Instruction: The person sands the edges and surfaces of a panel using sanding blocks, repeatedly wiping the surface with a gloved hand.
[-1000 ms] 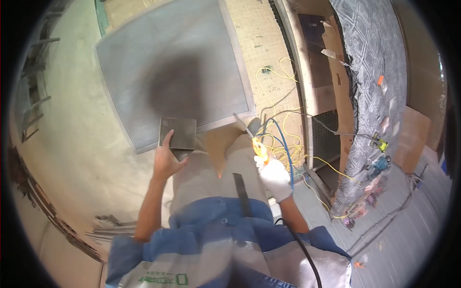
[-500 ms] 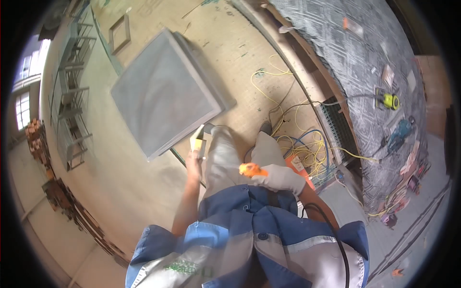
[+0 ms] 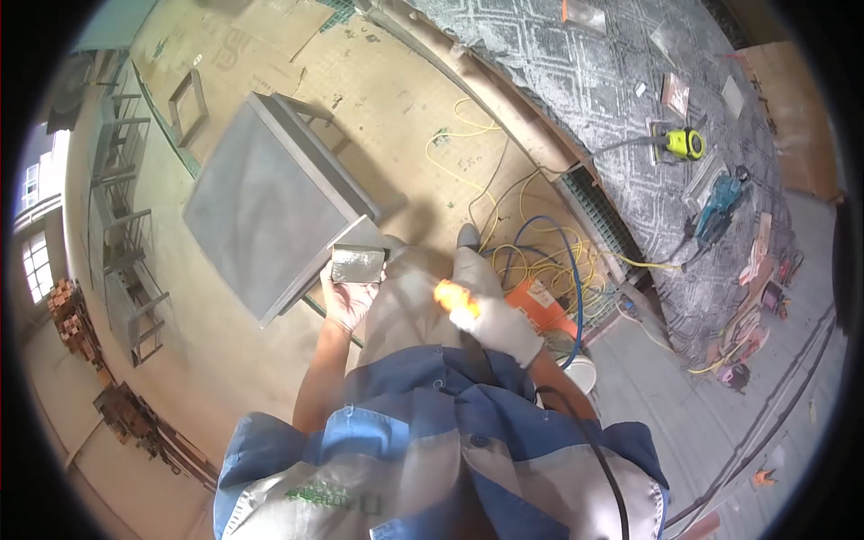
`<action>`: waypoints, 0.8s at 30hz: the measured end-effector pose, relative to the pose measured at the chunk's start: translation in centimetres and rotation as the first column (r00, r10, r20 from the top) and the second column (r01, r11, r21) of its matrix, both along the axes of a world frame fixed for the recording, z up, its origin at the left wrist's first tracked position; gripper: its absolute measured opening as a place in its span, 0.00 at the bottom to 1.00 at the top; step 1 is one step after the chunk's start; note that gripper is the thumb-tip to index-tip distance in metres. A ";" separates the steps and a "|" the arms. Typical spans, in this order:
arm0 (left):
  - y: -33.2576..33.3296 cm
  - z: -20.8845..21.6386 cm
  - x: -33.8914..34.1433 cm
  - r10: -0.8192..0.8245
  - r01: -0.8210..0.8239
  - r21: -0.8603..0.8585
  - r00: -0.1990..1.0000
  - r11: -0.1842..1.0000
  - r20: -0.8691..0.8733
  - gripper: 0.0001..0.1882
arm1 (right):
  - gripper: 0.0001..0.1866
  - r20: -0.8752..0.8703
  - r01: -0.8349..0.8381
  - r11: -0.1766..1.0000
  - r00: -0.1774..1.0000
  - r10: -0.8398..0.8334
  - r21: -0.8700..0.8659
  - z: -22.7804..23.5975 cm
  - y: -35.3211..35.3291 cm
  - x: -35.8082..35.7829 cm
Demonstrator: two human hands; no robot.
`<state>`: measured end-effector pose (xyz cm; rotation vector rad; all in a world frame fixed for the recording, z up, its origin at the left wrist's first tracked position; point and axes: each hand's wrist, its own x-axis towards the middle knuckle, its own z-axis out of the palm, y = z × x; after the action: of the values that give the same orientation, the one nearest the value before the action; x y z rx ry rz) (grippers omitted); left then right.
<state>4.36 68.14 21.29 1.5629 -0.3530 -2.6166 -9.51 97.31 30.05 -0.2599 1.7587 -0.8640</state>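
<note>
Found block (image 3: 357,265) held in left fingers (image 3: 347,296), beside right corner of table (image 3: 261,211), long axis left-to-right; noted right fingers (image 3: 469,319), farther from table, clenched around tool (image 3: 454,298).

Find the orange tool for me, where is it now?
In the head view, the orange tool is near the middle, in the gloved right hand, to the right of the grey block in the bare left hand.
</note>
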 end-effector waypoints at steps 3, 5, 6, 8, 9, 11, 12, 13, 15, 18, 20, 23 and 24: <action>-1.0 -1.7 0.0 -0.147 0.148 0.005 0.986 0.989 -0.078 0.35 | 0.32 -0.100 -0.130 0.978 0.984 0.148 0.163 0.9 0.4 -0.5; -0.9 -2.5 0.1 -0.310 0.308 -0.038 0.948 0.951 -0.065 0.33 | 0.30 -0.149 -0.163 0.983 0.973 0.175 0.087 1.1 0.7 -0.2; -1.2 -2.5 0.6 -0.309 0.307 -0.037 0.949 0.951 -0.064 0.33 | 0.29 -0.202 -0.121 0.976 0.967 0.157 0.180 0.6 0.4 -0.4; -1.9 -3.6 0.9 -0.518 0.522 -0.239 0.851 0.819 0.085 0.33 | 0.28 -0.169 -0.078 0.942 0.976 0.139 0.328 1.9 -1.2 -2.5; -1.7 -5.4 1.8 -0.509 0.516 -0.266 0.855 0.815 0.098 0.34 | 0.28 -0.188 -0.149 0.975 0.966 0.180 0.167 3.2 -1.3 -3.0; -1.5 -4.3 -0.7 -0.405 0.396 -0.266 0.914 0.879 0.023 0.34 | 0.30 -0.290 -0.108 0.994 0.951 0.110 0.023 2.8 -1.0 -1.5; -1.2 -3.5 -1.5 -0.290 0.269 -0.260 0.956 0.927 -0.042 0.34 | 0.29 -0.238 -0.060 0.962 0.963 0.126 0.265 1.6 -0.8 -0.9; -1.2 -3.1 -1.5 -0.246 0.235 -0.249 0.969 0.940 -0.015 0.34 | 0.29 -0.203 -0.134 0.944 0.958 0.201 0.302 2.4 -1.2 -1.7; -1.8 -4.5 0.1 -0.391 0.381 -0.231 0.920 0.895 0.005 0.32 | 0.29 -0.113 -0.271 0.931 0.946 0.305 0.245 3.0 -1.6 -2.3; -0.9 -6.6 2.9 -0.455 0.488 -0.375 0.872 0.788 0.179 0.31 | 0.29 -0.193 -0.214 0.967 0.952 0.238 0.135 0.1 2.1 -0.7; -0.8 -8.3 3.9 -0.368 0.438 -0.337 0.895 0.833 0.253 0.30 | 0.25 0.059 0.150 0.957 0.984 -0.170 0.247 -5.5 8.7 -1.3; 0.8 -6.9 5.7 -0.449 0.550 -0.446 0.835 0.706 0.319 0.28 | 0.18 -0.083 0.471 0.839 0.880 -0.467 0.272 -3.7 17.5 -2.5; 1.1 -6.9 5.8 -0.464 0.598 -0.450 0.800 0.663 0.379 0.29 | 0.15 -0.117 0.661 0.747 0.749 -0.652 0.073 -6.5 23.4 -0.7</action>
<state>10.17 69.28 14.44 1.7126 -1.6685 -2.2897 -10.20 120.71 23.53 0.4473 1.9990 -1.2604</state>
